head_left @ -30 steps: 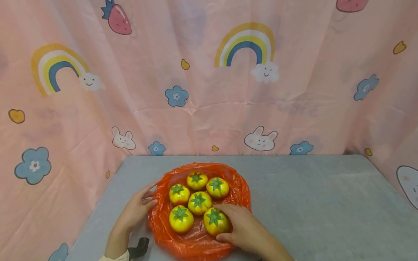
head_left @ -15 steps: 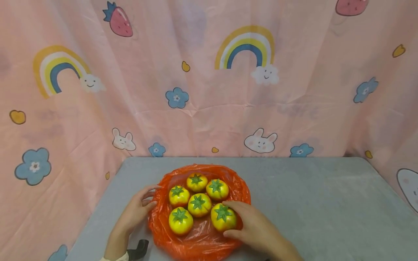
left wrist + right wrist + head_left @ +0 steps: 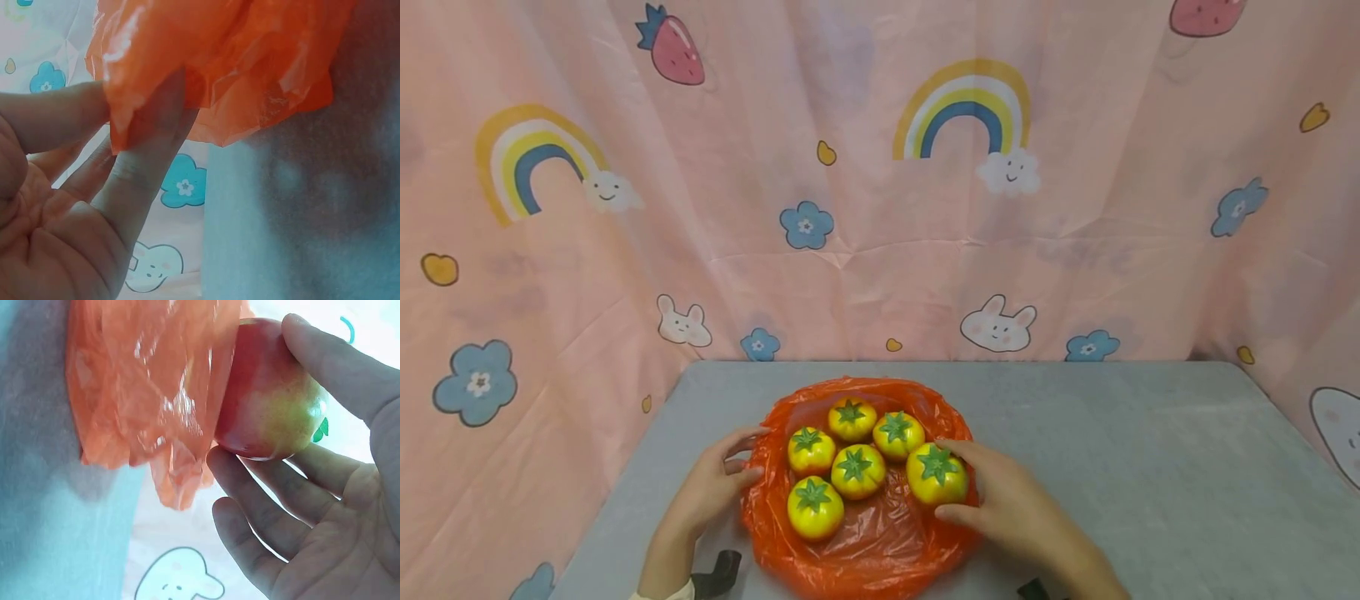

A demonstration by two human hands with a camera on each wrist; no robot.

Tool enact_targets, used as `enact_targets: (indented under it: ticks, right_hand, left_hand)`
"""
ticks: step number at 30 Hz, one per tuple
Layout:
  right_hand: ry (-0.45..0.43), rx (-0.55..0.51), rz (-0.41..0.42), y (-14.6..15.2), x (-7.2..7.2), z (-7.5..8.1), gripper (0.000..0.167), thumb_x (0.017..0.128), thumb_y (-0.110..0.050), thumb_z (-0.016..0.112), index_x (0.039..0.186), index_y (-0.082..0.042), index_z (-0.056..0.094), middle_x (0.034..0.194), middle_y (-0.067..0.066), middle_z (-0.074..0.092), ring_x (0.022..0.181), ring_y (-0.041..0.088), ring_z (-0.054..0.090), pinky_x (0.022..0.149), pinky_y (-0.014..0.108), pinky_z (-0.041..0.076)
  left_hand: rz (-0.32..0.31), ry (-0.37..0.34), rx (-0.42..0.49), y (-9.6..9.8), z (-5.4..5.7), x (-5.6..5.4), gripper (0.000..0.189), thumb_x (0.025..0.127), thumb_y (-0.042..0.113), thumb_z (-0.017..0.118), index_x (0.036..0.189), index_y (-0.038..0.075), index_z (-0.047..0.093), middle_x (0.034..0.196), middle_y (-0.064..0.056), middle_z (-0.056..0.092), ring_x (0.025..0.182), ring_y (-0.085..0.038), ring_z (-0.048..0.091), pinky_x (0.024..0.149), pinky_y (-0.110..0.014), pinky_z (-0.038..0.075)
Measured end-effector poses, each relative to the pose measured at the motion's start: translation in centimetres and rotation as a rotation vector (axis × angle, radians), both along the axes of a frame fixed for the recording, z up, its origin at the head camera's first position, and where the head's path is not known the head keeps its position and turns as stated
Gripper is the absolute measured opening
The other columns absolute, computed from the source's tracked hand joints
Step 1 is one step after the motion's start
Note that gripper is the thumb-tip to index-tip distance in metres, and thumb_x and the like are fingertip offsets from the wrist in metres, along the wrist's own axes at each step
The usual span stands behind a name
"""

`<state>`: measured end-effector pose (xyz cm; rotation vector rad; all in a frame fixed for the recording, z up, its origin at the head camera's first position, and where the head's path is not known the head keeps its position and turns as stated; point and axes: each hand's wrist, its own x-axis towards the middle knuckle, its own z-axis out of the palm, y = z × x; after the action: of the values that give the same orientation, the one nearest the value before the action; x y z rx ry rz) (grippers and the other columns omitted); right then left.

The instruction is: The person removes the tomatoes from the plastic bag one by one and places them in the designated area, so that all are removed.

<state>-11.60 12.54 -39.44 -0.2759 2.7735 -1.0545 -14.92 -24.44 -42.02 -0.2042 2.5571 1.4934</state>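
An orange-red plastic bag (image 3: 865,562) lies spread with its mouth up in the head view. Several yellow tomatoes with green star-shaped tops, such as the middle tomato (image 3: 858,472), sit inside. At the bag's right side my right hand (image 3: 1015,500) holds one tomato (image 3: 937,475), thumb on the near side and fingers on the far side. Seen from the right wrist, this tomato (image 3: 269,394) is red below, partly behind the bag's wall. My left hand (image 3: 711,483) is at the left rim; the left wrist view has the bag's film (image 3: 237,44) pinched between thumb and fingers.
The grey table (image 3: 1150,467) stretches away to the right of the bag. A pink patterned curtain (image 3: 880,275) hangs behind it and along both sides. A black strap piece (image 3: 718,575) shows at the left wrist.
My right hand has moved the held tomato right and slightly away, from near the bag's front middle to its right side. The left hand and the other tomatoes have stayed in place.
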Motion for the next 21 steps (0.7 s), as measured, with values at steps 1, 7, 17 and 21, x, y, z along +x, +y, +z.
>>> enact_targets:
  ticks: [1,7,17,21]
  right_hand:
    - [0.003,0.002,-0.005,0.1,0.0,0.1,0.069,0.074,-0.038,0.087,0.136,-0.03,0.057,0.141,-0.003,0.059,0.132,0.027,0.055,0.108,0.058,0.045]
    - [0.0,0.01,-0.039,0.9,-0.2,0.3,0.07,0.074,-0.04,0.086,0.137,-0.028,0.056,0.142,0.0,0.058,0.134,0.03,0.053,0.109,0.061,0.043]
    - [0.035,0.008,-0.059,2.5,-0.9,-0.1,0.075,0.077,-0.041,0.084,0.143,-0.024,0.051,0.147,0.007,0.054,0.136,0.036,0.05,0.108,0.064,0.041]
    - [0.048,0.044,-0.08,3.5,-1.3,-0.1,0.079,0.078,-0.047,0.082,0.145,-0.021,0.05,0.148,0.011,0.053,0.134,0.04,0.051,0.103,0.065,0.045]
  left_hand:
    - [0.005,-0.005,0.003,0.0,0.0,0.0,0.054,0.091,-0.003,0.065,0.138,0.021,0.056,0.14,-0.015,0.056,0.117,-0.034,0.065,0.089,-0.043,0.06]
    - [0.007,-0.01,-0.017,0.0,-0.1,0.0,0.058,0.09,-0.003,0.065,0.141,0.022,0.054,0.139,-0.016,0.056,0.112,-0.03,0.067,0.088,-0.044,0.06]
    - [0.0,-0.009,-0.046,-0.1,0.0,-0.1,0.059,0.087,-0.003,0.069,0.14,0.02,0.056,0.138,-0.018,0.058,0.11,-0.03,0.066,0.088,-0.045,0.061]
    - [0.001,-0.009,-0.045,0.0,0.0,-0.1,0.06,0.087,-0.004,0.069,0.14,0.019,0.055,0.137,-0.017,0.058,0.11,-0.029,0.066,0.087,-0.044,0.061]
